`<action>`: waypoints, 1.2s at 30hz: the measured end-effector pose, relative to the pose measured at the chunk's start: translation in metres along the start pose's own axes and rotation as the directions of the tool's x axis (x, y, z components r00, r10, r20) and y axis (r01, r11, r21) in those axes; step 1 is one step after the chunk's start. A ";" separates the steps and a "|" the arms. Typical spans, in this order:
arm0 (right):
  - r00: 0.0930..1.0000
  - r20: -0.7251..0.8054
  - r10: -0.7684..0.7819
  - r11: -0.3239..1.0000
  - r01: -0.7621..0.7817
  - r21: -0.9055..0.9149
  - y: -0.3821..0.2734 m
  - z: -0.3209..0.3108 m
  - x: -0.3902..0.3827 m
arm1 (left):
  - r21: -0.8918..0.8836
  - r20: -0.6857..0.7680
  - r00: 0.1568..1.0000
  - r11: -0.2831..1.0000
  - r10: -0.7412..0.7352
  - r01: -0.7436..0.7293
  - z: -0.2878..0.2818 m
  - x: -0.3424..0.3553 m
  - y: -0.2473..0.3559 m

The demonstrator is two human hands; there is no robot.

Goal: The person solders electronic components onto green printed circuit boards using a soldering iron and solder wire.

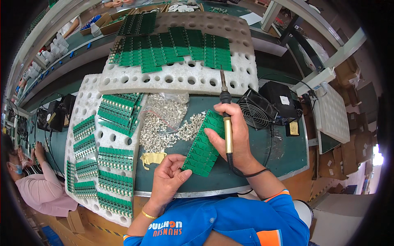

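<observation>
A green circuit board panel (pixel 202 152) is held tilted above the near part of the bench. My left hand (pixel 167 177) pinches its lower left corner between thumb and fingers. My right hand (pixel 237 137) is closed around a soldering iron (pixel 228 135) with a brass-coloured handle, its tip pointing up and away from the panel. The right thumb also rests against the panel's right side. Just beyond the panel lies a heap of small whitish connectors (pixel 158 133), partly in a clear plastic bag (pixel 168 107). Yellow tape (pixel 153 159) lies at the heap's near edge.
Perforated white foam boards at the left (pixel 91 87) and back (pixel 164 84) carry several green panels. A black fan (pixel 252 108), a dark box-shaped unit (pixel 281 98) and a yellow sponge (pixel 294 128) stand right. The iron's cord (pixel 250 175) loops below my right wrist. A co-worker (pixel 43 186) sits left.
</observation>
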State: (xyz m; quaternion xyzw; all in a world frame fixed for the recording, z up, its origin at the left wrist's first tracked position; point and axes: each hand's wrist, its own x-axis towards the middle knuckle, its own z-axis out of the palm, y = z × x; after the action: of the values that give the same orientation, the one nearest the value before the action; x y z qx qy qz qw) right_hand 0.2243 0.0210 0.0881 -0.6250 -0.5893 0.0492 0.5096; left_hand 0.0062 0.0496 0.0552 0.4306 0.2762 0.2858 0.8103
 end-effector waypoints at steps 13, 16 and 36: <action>0.999 0.008 0.042 0.999 -0.042 0.020 0.003 0.000 -0.001 | -0.047 -0.016 0.999 0.999 -0.029 0.028 0.000 0.003 -0.001; 1.000 0.002 -0.007 1.000 0.007 0.019 0.006 0.000 -0.001 | -0.058 -0.022 0.999 0.998 -0.025 0.023 -0.001 0.004 -0.001; 0.995 -0.042 -0.089 0.995 0.086 -0.058 0.002 -0.005 -0.006 | -0.068 -0.061 0.996 0.996 -0.062 0.058 -0.001 0.004 -0.003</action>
State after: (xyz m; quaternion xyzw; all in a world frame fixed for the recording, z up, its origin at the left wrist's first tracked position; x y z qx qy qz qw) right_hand 0.2278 0.0140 0.0860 -0.6138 -0.6057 -0.0038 0.5064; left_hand 0.0094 0.0518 0.0518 0.3858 0.3049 0.2838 0.8232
